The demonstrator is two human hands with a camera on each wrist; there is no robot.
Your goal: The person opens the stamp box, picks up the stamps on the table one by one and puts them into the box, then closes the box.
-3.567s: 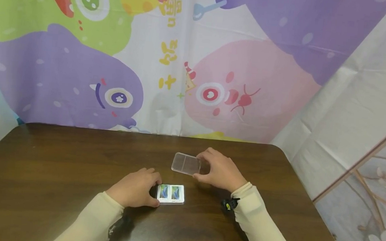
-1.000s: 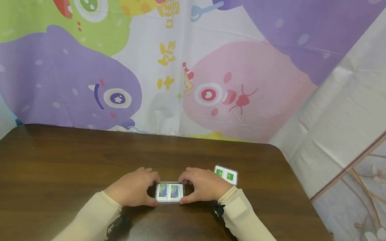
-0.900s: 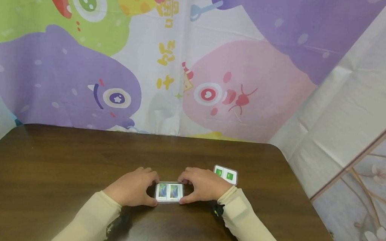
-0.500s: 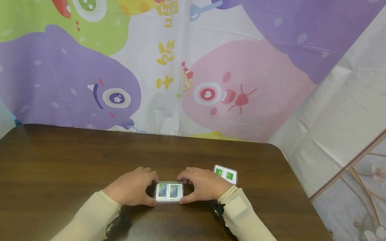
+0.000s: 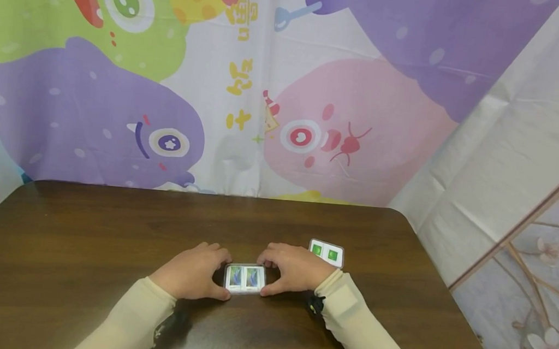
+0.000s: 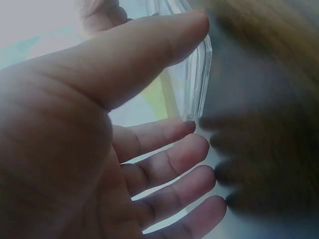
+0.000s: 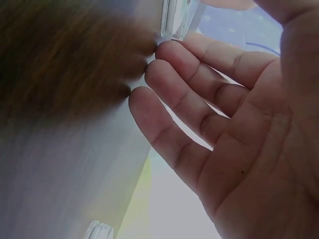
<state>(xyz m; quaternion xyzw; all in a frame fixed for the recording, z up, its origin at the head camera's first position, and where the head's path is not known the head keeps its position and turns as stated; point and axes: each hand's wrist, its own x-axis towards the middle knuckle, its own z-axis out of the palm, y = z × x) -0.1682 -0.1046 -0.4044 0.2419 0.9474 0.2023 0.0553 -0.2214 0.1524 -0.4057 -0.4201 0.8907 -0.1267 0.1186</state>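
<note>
A flat clear plastic case with two small blue-green pictures side by side lies on the table between both hands. My left hand pinches its left end, thumb at the near corner and index finger at the far one. At the opposite end, my right hand grips the case in the same way. The left wrist view shows the case's layered clear edge between thumb and index fingertip, the other fingers spread loosely. In the right wrist view, the case's end meets the fingertips; the thumb tip is out of frame.
A second clear case with two green pictures lies behind the right wrist, partly hidden by it. The brown wooden table ends at a cartoon-print curtain. A pale cloth hangs at the right.
Earlier my right hand held a clear cover apart from the case; now that cover lies over the case and both hands hold the ends. The green-picture case has come into view.
</note>
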